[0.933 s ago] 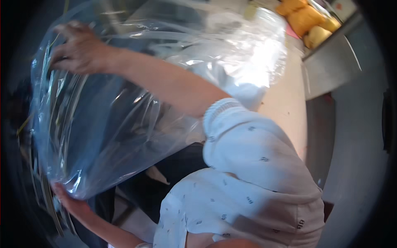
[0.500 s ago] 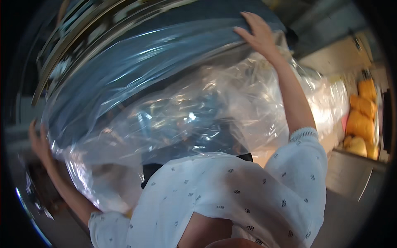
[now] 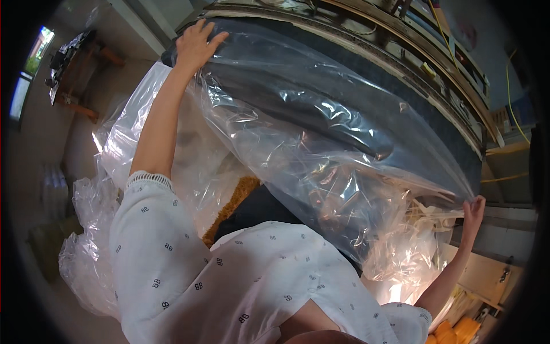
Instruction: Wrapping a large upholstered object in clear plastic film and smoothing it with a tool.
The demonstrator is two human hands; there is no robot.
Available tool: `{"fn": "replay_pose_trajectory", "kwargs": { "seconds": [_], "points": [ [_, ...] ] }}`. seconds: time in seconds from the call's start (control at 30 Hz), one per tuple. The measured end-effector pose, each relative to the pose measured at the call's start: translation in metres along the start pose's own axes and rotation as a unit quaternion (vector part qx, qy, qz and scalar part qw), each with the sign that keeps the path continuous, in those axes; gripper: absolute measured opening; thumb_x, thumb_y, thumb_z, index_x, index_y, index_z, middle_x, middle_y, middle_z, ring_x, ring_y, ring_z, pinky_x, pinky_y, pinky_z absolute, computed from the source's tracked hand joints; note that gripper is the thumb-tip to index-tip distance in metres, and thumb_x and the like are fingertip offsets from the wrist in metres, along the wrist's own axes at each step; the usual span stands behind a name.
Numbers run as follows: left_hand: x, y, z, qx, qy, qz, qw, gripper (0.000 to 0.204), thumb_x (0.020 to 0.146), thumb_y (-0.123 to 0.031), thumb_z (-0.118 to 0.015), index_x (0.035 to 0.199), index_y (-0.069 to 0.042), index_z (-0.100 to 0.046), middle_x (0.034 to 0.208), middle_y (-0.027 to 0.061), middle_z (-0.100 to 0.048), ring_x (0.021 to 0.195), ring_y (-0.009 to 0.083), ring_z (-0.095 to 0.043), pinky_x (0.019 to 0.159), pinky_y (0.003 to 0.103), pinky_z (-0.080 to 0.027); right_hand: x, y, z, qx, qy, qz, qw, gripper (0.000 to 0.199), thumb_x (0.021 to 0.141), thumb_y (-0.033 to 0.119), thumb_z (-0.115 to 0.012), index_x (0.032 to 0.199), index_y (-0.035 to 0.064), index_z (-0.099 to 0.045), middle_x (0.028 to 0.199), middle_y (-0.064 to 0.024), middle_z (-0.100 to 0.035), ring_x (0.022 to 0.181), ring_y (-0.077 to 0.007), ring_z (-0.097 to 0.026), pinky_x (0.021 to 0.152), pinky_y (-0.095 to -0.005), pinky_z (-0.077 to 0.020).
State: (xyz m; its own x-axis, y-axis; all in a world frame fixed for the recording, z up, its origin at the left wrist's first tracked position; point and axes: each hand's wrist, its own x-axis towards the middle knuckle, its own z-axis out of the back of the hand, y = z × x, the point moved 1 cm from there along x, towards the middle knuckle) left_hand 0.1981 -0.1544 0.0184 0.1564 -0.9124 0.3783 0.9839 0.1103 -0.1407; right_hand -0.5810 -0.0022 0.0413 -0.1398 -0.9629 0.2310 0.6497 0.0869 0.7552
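The clear plastic sheet (image 3: 298, 132) stretches between the person's two hands, its far part lying over a long dark surface (image 3: 450, 137) and its near part hanging in loose folds towards the lap. The left hand (image 3: 197, 46) is at the far left end, palm down at the sheet's corner, its fingers spread and the thumb held wide of the others; whether it presses on the film or only rests there, I cannot tell. The right hand (image 3: 474, 209) is out at the right end, its fingers drawn narrow and pinching the sheet's edge, so that the film gathers to a point there and shows fine creases running in to the grip.

Past the dark surface, on the far side, run wooden rails (image 3: 494, 135), and a thin yellow cord (image 3: 509, 92) hangs at the far right. Nearer, dark trousers (image 3: 263, 212) show beside a fuzzy mustard-coloured cloth (image 3: 238, 198), below the white patterned shirt (image 3: 189, 246). More crumpled clear film (image 3: 91, 241) is bunched at the left; whether it joins the sheet is unclear. Orange bundles (image 3: 461, 329) sit at the near right, and a window (image 3: 28, 80) lights the far left.
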Motion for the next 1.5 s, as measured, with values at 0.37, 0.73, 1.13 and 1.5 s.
{"fn": "replay_pose_trajectory", "kwargs": {
  "seconds": [0.37, 0.73, 1.13, 1.5],
  "points": [
    [0.016, -0.012, -0.019, 0.106, -0.006, 0.024, 0.994, 0.054, 0.086, -0.055, -0.038, 0.122, -0.016, -0.049, 0.123, 0.0098, -0.045, 0.11, 0.0392, -0.045, 0.084, 0.051, -0.043, -0.078, -0.094, 0.119, -0.6, -0.02, -0.185, 0.778, 0.024, 0.078, 0.031, -0.06, 0.085, 0.009, -0.067, 0.074, -0.0184, -0.06, 0.068, -0.0328, -0.06, 0.061, -0.0416, -0.0458],
    [0.007, -0.024, -0.04, 0.074, -0.001, 0.158, 0.985, 0.051, 0.088, -0.051, -0.034, 0.127, -0.02, -0.041, 0.136, 0.0102, -0.034, 0.124, 0.0411, -0.03, 0.093, 0.066, -0.022, 0.068, -0.035, 0.071, -0.226, -0.157, 0.056, 0.96, 0.057, 0.093, 0.042, -0.033, 0.135, 0.0023, -0.031, 0.136, -0.0153, -0.035, 0.127, -0.0257, -0.032, 0.102, -0.035, -0.0275],
    [0.019, -0.007, -0.047, 0.068, -0.019, 0.176, 0.982, 0.052, 0.087, -0.051, -0.034, 0.128, -0.02, -0.041, 0.134, 0.0115, -0.036, 0.124, 0.0402, -0.029, 0.092, 0.068, -0.02, 0.107, -0.146, 0.055, -0.173, -0.04, -0.155, 0.972, 0.065, 0.09, 0.05, -0.034, 0.13, -0.0013, -0.038, 0.132, -0.02, -0.041, 0.122, -0.0303, -0.039, 0.101, -0.0316, -0.0274],
    [0.011, -0.024, -0.046, 0.092, -0.073, 0.163, 0.98, 0.048, 0.086, -0.047, -0.039, 0.124, -0.017, -0.045, 0.134, 0.0086, -0.037, 0.125, 0.0345, -0.029, 0.093, 0.066, -0.022, 0.089, 0.047, -0.126, -0.201, 0.073, 0.09, 0.973, 0.039, 0.094, 0.028, -0.037, 0.122, 0.0026, -0.048, 0.13, -0.0153, -0.043, 0.12, -0.0287, -0.04, 0.101, -0.0339, -0.0285]
  ]
}}
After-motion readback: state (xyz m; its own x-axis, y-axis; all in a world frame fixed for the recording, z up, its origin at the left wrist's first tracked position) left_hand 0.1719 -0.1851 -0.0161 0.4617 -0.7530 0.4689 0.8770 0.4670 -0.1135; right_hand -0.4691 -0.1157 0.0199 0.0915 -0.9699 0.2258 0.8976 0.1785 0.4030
